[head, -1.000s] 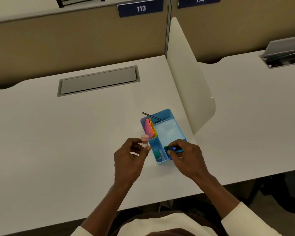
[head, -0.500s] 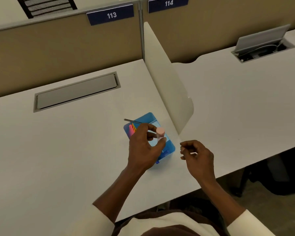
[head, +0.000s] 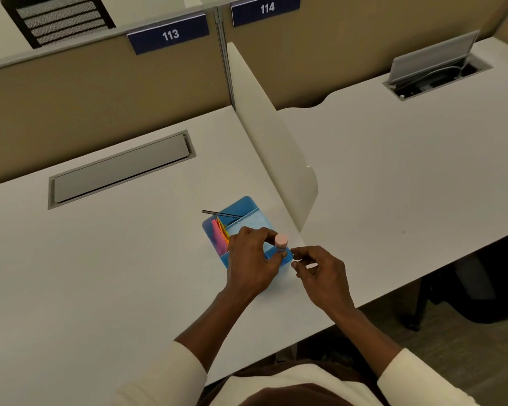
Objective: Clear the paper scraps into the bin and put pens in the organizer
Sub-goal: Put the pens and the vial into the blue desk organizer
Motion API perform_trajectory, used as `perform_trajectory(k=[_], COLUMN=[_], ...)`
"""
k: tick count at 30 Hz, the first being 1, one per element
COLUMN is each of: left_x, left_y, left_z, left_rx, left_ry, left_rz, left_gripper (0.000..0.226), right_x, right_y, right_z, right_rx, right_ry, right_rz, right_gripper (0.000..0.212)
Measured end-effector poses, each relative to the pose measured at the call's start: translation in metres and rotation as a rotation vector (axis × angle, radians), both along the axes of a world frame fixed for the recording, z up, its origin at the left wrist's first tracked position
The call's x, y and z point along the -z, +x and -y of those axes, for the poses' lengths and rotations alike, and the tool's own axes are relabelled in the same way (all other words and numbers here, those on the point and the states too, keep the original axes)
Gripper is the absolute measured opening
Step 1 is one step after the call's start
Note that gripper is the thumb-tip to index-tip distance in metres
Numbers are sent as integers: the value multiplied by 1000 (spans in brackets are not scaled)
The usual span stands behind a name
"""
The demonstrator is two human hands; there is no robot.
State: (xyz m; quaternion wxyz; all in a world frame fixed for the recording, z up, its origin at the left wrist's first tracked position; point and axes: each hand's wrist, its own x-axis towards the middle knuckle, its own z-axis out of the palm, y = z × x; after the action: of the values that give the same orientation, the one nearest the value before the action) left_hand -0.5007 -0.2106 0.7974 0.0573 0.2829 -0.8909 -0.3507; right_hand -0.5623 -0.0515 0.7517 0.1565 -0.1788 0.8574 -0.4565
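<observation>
A blue organizer sits on the white desk beside the divider. Coloured paper notes stand in its left compartment, and a thin dark pen sticks out over its back left rim. My left hand covers the organizer's near part and holds a small pink-capped object upright over the near right compartment. My right hand hovers just right of the organizer, fingers curled and apart, with nothing visible in it.
A white divider panel rises just right of the organizer. A closed grey cable hatch lies at the back of desk 113. The neighbouring desk 114 has an open cable hatch. The desk's front edge runs close below my hands.
My left hand carried the pink-capped object from left of the organizer to over its near right compartment. My right hand let go of a small blue item and drew back to the right.
</observation>
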Motion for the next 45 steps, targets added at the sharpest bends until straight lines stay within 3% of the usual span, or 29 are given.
perform_trajectory(k=[12, 30, 38, 45], left_x=[15, 10, 18, 30], left_y=[-15, 15, 77, 92], left_z=[-5, 17, 22, 15], left_rx=[-9, -162, -229, -246], left_ry=[-163, -95, -194, -137], left_rz=[143, 42, -70, -62], left_gripper=[29, 19, 19, 31], right_x=[3, 8, -3, -2], right_y=[0, -10, 0, 4], right_z=[1, 2, -1, 6], right_rx=[-17, -68, -259, -432], right_ry=[29, 30, 26, -73], right_rz=[-16, -49, -279, -247], right_gripper=[28, 24, 39, 48])
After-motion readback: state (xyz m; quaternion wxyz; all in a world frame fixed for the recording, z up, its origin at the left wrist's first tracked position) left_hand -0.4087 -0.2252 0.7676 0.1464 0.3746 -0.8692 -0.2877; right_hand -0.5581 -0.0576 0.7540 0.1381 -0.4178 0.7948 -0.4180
